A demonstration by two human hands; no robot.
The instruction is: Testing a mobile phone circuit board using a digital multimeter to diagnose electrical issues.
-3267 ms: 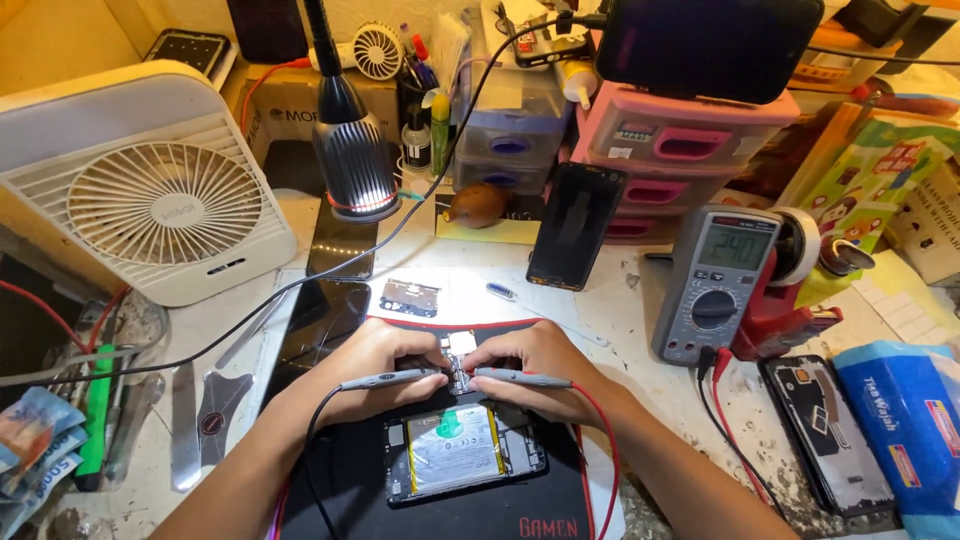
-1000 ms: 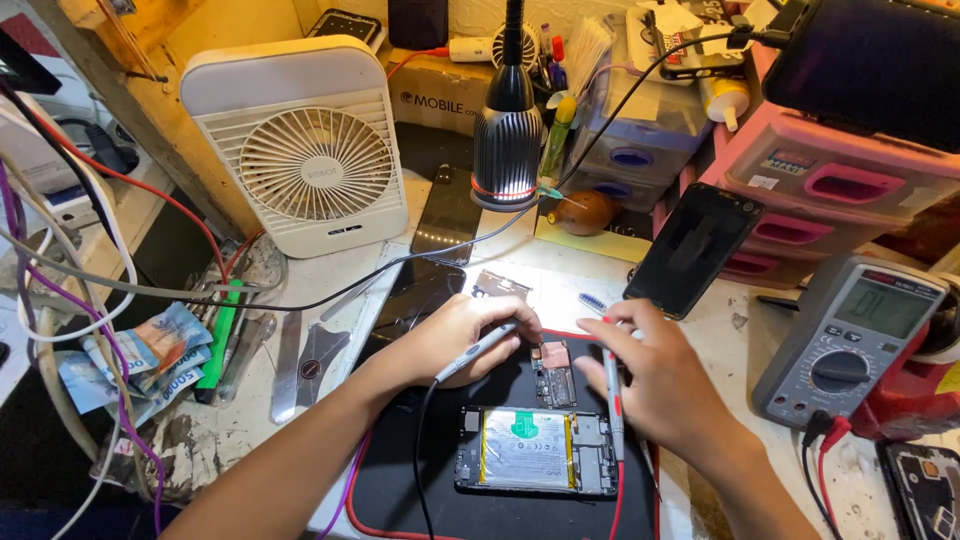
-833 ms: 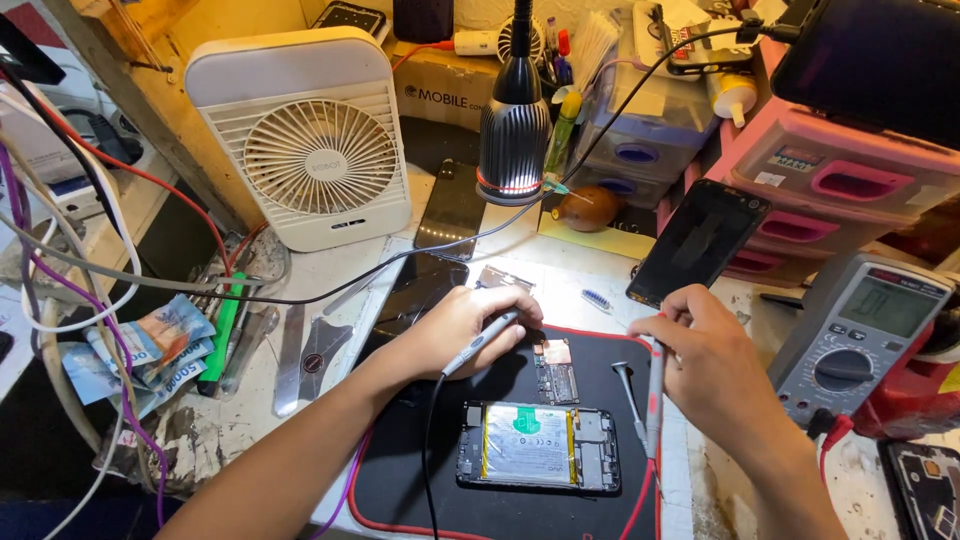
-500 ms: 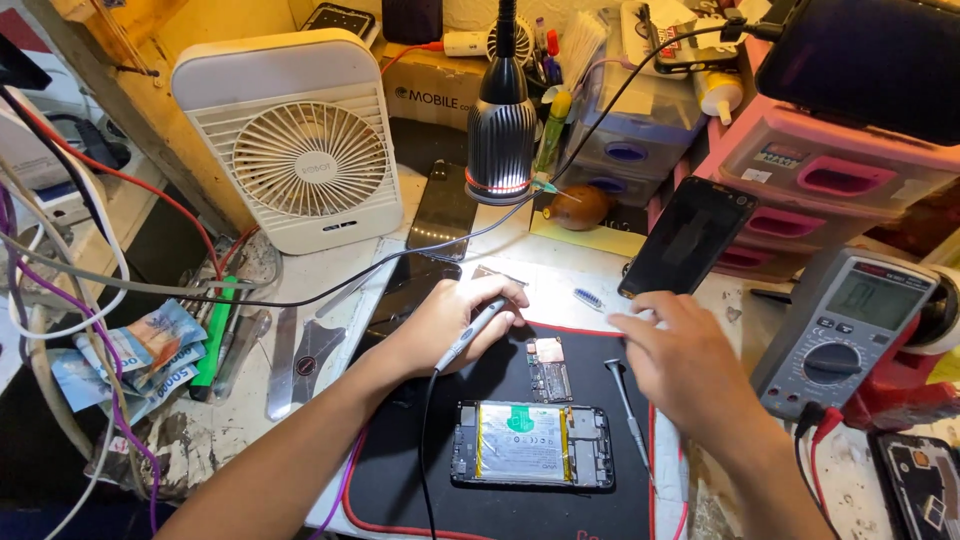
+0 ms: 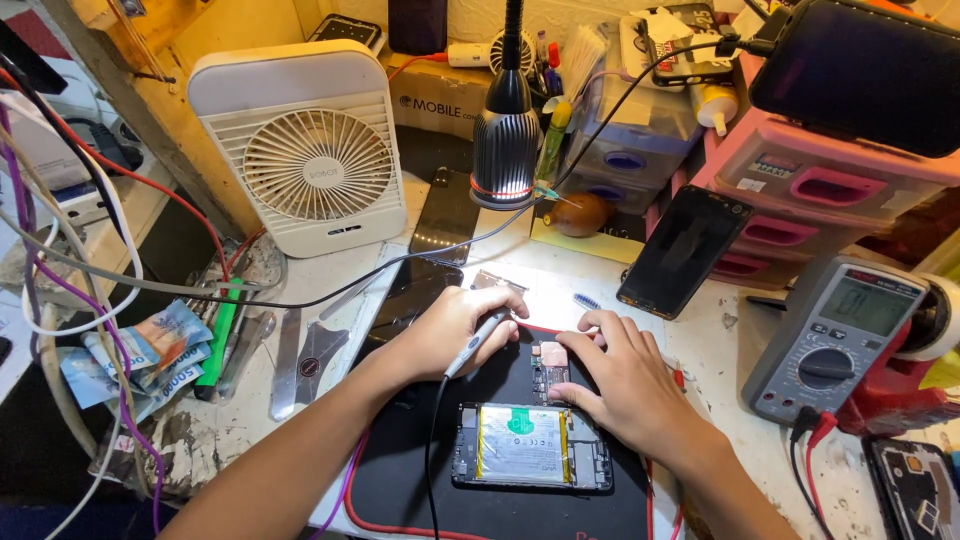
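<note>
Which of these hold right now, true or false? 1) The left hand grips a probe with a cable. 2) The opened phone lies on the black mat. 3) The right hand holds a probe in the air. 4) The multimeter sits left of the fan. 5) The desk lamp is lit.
1) True: the left hand grips a grey probe with a black cable trailing from it.
2) True: the opened phone lies on the black mat, its battery showing.
3) False: the right hand rests palm down on the mat beside the phone; no probe shows in it.
4) False: the multimeter sits far right; the white fan is on the left.
5) True: the desk lamp glows at its rim and lights the bench below.
</note>
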